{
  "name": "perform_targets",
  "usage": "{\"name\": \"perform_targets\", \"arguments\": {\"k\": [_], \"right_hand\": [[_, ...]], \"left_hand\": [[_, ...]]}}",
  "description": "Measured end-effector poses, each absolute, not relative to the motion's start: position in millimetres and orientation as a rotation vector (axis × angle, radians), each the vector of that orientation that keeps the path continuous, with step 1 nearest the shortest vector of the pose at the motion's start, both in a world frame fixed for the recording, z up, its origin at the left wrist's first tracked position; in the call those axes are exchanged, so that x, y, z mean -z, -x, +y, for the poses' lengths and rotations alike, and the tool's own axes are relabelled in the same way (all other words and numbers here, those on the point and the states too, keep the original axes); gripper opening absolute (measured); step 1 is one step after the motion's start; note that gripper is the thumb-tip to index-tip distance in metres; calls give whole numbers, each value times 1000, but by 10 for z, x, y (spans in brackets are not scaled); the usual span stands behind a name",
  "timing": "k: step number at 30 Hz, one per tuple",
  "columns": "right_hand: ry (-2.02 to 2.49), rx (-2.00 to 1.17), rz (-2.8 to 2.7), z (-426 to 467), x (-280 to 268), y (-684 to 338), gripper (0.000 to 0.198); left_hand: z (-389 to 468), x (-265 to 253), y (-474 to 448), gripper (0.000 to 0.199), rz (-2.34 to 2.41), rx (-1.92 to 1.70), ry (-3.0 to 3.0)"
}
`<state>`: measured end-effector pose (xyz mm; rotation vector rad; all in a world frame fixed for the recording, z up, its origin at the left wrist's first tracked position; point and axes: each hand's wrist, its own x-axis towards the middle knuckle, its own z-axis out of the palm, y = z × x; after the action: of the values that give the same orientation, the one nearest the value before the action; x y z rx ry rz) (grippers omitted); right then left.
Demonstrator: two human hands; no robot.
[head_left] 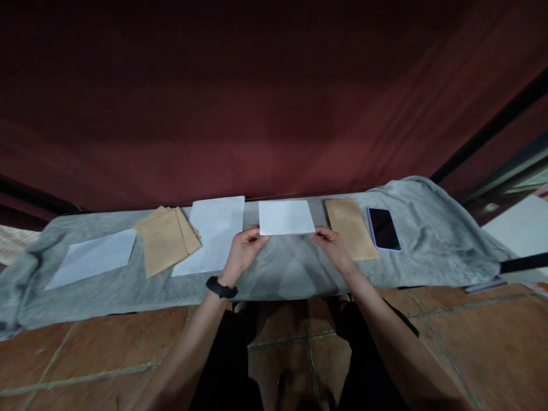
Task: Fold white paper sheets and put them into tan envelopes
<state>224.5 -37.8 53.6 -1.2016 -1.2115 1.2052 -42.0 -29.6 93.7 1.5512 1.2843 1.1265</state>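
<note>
A small white sheet of paper, perhaps folded, is held level between my two hands over the grey cloth. My left hand pinches its near left corner, thumb and fingers closed. At the near right corner my right hand pinches it the same way. Left of my left hand lies a larger stack of white paper. Just beyond my right hand is a brown envelope, lying flat.
Several brown envelopes lie fanned, partly over the white stack. Another white sheet rests at far left. A phone in a purple case lies at right. The grey cloth covers a narrow bench before a dark red surface.
</note>
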Motion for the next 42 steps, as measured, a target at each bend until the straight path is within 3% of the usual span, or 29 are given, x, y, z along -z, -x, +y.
{"name": "perform_targets", "arguments": {"k": [4, 9, 13, 21, 26, 32, 42], "right_hand": [[1134, -1306, -1242, -414, -659, -2270, 36], [1215, -1376, -1417, -524, -562, -2282, 36], [1274, -1167, -1731, -583, -431, -2320, 27], [1558, -917, -1815, -590, -273, -2271, 26], [1779, -716, -1830, -536, -219, -2203, 28], [2042, -360, -1990, -548, -277, -2083, 25], [2112, -213, -2033, -591, -320, -2006, 25]], "left_hand": [[-226, -780, 424, 20, 1251, -1158, -1715], [-324, -429, 499, 27, 1217, -918, -1799], [-473, -392, 582, 39, 1159, -756, -1866], [-504, -406, 559, 23, 1355, -747, -1729], [-368, -337, 414, 23, 1570, -764, -1689], [-332, -296, 324, 4, 1744, -675, -1708], [-361, -377, 265, 15, 1880, -509, -1789]]}}
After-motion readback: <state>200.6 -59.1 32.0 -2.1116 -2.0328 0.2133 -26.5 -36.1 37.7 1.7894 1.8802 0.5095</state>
